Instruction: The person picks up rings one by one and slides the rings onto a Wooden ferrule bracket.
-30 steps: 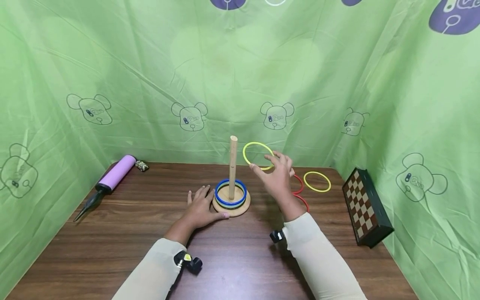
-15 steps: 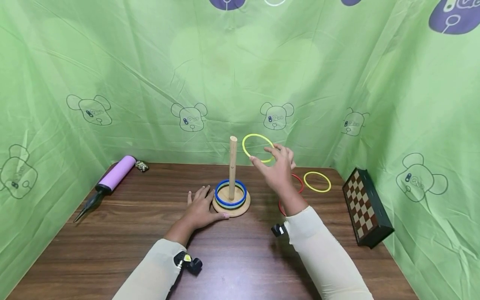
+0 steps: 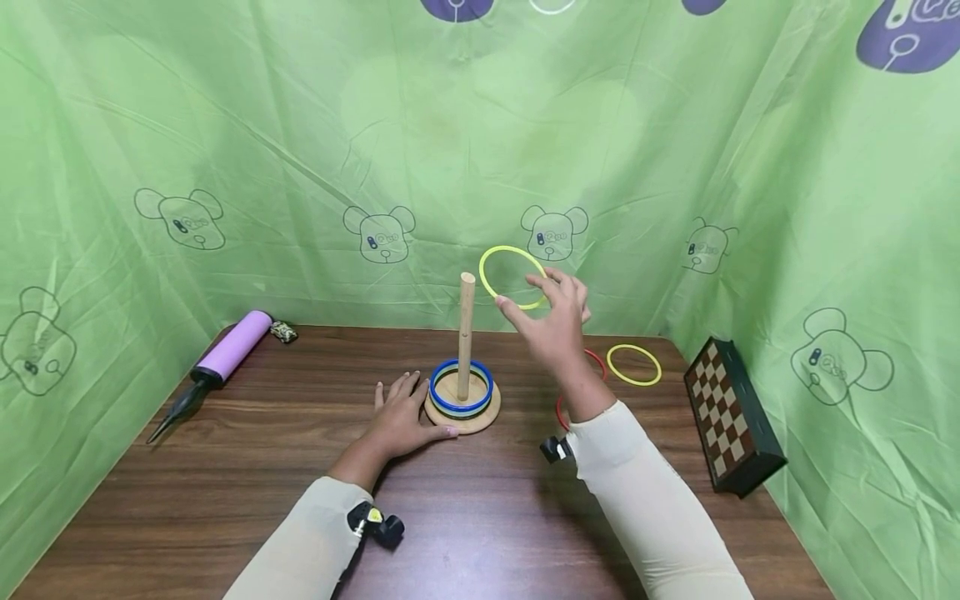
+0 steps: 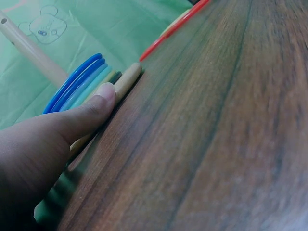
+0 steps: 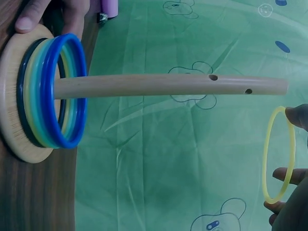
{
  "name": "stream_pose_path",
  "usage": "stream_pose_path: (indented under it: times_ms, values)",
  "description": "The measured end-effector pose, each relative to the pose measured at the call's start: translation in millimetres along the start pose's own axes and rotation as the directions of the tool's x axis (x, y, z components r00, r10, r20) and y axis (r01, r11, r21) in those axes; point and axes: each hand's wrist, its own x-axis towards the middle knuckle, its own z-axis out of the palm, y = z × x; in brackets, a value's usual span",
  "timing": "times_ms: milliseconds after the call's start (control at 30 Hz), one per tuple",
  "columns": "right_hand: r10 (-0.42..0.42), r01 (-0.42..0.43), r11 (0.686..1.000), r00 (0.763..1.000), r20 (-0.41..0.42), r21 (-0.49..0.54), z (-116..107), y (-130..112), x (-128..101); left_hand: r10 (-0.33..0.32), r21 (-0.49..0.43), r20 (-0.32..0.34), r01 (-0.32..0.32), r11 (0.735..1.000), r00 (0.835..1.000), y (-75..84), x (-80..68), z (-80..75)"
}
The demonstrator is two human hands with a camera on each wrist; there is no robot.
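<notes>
In the head view my right hand [image 3: 555, 325] pinches a yellow ring [image 3: 481, 268] by its edge between thumb and fingers. The ring hangs tilted in the air, just right of the top of a wooden peg [image 3: 466, 342]. My left hand [image 3: 401, 421] rests against the left side of the round wooden base [image 3: 482, 423], its fingers spread and its thumb [image 4: 98, 103] laid along the base's edge. Around the foot of the peg lies a stack of several rings, blue ones [image 5: 50, 96] uppermost, then turquoise, yellow and a dark one below.
Right of the peg, red rings [image 3: 559, 414] lie partly hidden by my right arm, beside another yellow ring [image 3: 633, 383]. A folded chessboard box [image 3: 723, 421] stands tilted at the far right. A purple hand pump [image 3: 234, 346] and a small wrapped item [image 3: 283, 332] lie back left.
My right hand has risen with the yellow ring and drifted slightly left, bringing it up to the height of the peg's top. My left hand and the base have not moved.
</notes>
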Motion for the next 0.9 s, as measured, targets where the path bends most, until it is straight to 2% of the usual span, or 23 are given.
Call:
stream_pose_path:
  times_ms: [300, 433, 633, 900]
  values:
    - [-0.1, 0.105, 0.99, 0.994, -0.048, 0.097, 6, -12, -3, 0.002, -0.006, 0.007, -0.002, 1.0, 1.0, -0.4, -0.5, 0.7]
    - [-0.148, 0.15, 0.982, 0.989, -0.026, 0.115, 10, -16, -7, 0.006, -0.012, -0.002, -0.006, 1.0, 1.0, -0.5, -0.2, 0.4]
    - [-0.14, 0.135, 0.985, 0.989, 0.042, 0.107, 17, -17, -17, 0.009, -0.008, 0.007, -0.009, 1.0, 1.0, -1.4, -0.1, 2.0]
    - [-0.094, 0.087, 0.994, 0.988, 0.123, 0.06, 28, -3, -35, 0.015, -0.012, -0.005, -0.015, 1.0, 1.0, -1.7, 0.4, 1.4]
